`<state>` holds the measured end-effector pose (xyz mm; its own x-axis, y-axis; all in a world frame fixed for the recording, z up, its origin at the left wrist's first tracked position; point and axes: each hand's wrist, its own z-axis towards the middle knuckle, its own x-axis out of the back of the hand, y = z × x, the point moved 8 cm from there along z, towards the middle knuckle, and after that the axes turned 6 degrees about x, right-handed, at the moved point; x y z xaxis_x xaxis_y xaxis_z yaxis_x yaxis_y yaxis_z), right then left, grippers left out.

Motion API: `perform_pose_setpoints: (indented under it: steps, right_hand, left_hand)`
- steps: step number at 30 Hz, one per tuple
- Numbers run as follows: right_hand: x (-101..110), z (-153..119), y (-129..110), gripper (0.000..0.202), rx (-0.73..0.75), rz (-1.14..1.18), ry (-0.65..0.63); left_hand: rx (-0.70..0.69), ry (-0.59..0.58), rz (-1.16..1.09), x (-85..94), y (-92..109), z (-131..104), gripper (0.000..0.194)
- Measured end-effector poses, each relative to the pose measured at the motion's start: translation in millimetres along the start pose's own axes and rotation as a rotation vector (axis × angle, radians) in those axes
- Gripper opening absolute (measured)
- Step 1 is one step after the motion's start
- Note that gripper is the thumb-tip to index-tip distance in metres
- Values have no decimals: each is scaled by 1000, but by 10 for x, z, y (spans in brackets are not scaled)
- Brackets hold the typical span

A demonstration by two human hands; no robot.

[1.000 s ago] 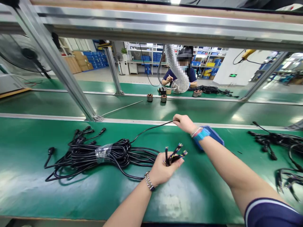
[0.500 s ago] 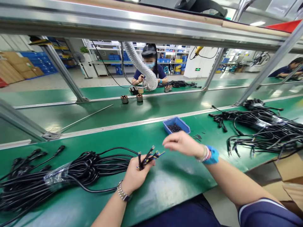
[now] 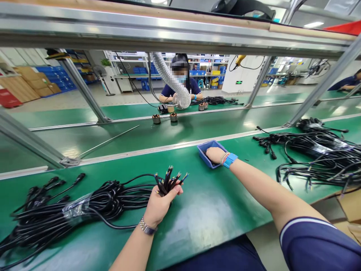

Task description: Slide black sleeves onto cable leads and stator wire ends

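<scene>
My left hand (image 3: 160, 203) is closed around a bunch of black cable ends (image 3: 168, 183), whose stripped tips with coloured wires point up and away from me. Those cables run left into a coiled black bundle (image 3: 109, 201) bound with clear wrap, with connector plugs at its far left. My right hand (image 3: 216, 154) reaches down into a small blue bin (image 3: 201, 150). Its fingers are hidden inside, among small black pieces that barely show.
More black cable bundles (image 3: 313, 146) lie on the right of the green bench (image 3: 214, 210). Beyond the bench's rail stand two copper-wound motor cores (image 3: 173, 117). A thin metal rod (image 3: 109, 140) lies at the left. A masked co-worker (image 3: 180, 84) sits opposite, behind a white flexible duct (image 3: 172, 79).
My right hand has moved forward from above the bench into the blue bin. The loose black pieces beside the bin are mostly gone. My left hand still grips the cable ends, now fanned more upright.
</scene>
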<state>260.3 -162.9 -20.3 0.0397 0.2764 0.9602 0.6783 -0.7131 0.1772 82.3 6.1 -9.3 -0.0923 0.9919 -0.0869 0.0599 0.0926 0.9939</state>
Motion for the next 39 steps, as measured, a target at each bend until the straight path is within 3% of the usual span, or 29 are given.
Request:
perform_pose_setpoints:
  steps: [10,15,22,32,36,39]
  right_hand:
    - [55,-106,152,23,-72,108,70]
    - [122,-191,264,20,-96,260,139]
    - [56,-266,363,24,-80,486,198]
    - [20,-322,398,10,-107,793,235]
    - [117,-379,396,8,-110,895,279]
    - [309,-459,239,10,-82,963,338]
  left_hand:
    - [-34,7,-9,29,-11,27,18]
    - [-36,3,-23,24,-20,21,17]
    - [-33,14,-43,9,5,9,18]
    - [-29,13,-54,4,-7,13,17]
    - [-23,26,-44,4,5,7,18]
    - [-19,44,-53,8,12,1,20]
